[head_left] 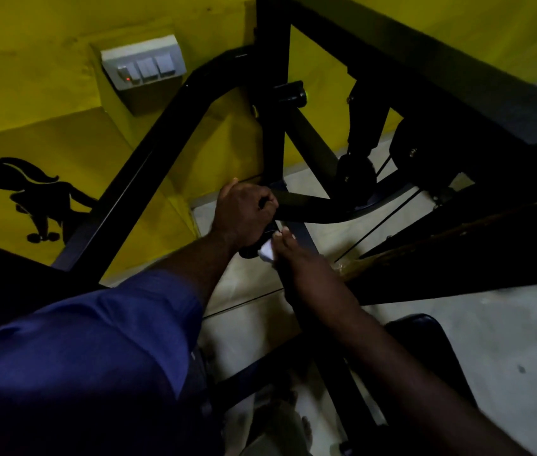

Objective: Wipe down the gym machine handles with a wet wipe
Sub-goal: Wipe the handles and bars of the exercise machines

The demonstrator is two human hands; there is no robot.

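A: What's nearest the camera?

B: A blue sleeve (89,350) on the left arm, low in the frame, and the bare right forearm reaching in beside it. Under them is pale floor (490,340) and a dark padded seat edge (425,337).

A: And the hands?

B: The left hand (244,215) is clenched around the black handle (306,209) of the gym machine (270,103), fingers wrapped over the grip. Just below it, the right hand (296,255) pinches a white wet wipe (267,253) between its fingertips, pressing it against the handle's lower end, right beside the left hand.

A: Farther back?

B: Black frame tubes rise against a yellow wall (46,60). A white switch panel (143,65) is mounted there, with one small red light glowing. Lower left, a black silhouette figure (33,195) is painted on the wall.

A: Any writing or brand names?

B: None I can read; the light is too dim and the machine shows only dark surfaces.
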